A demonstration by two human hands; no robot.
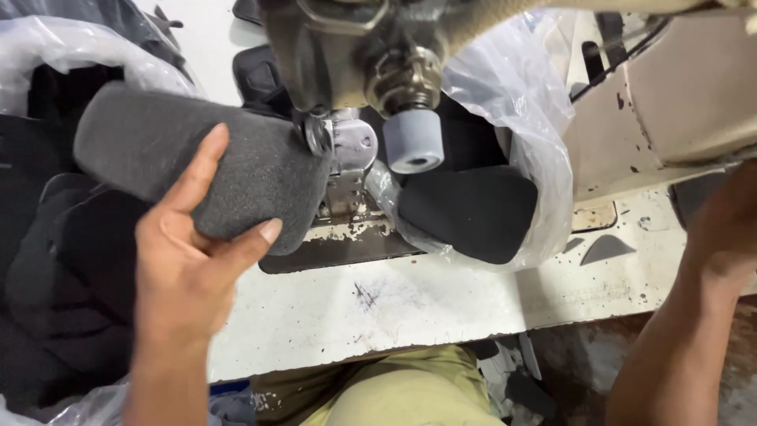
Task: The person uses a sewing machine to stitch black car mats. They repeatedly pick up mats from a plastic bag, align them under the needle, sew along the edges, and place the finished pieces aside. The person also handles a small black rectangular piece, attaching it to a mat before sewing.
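We hold a grey foam pad (197, 170) in our left hand (189, 268), thumb under its near edge and fingers spread along its side, a loose open cupping and no tight clamp. The pad lies tilted over the left of the table (410, 304), its right end touching the presser foot (347, 154) of the sewing machine (355, 55). It looks light, soft and springy (its grainy surface should not slip), so a broad hold near the middle probably suits it better than a pinch at a corner, which would likely bend it. Our right hand (729, 229) reaches to the machine's right side; its fingers are hidden, so we cannot tell its state. A black pad (473, 213) lies in a clear bag (524, 102) behind the needle.
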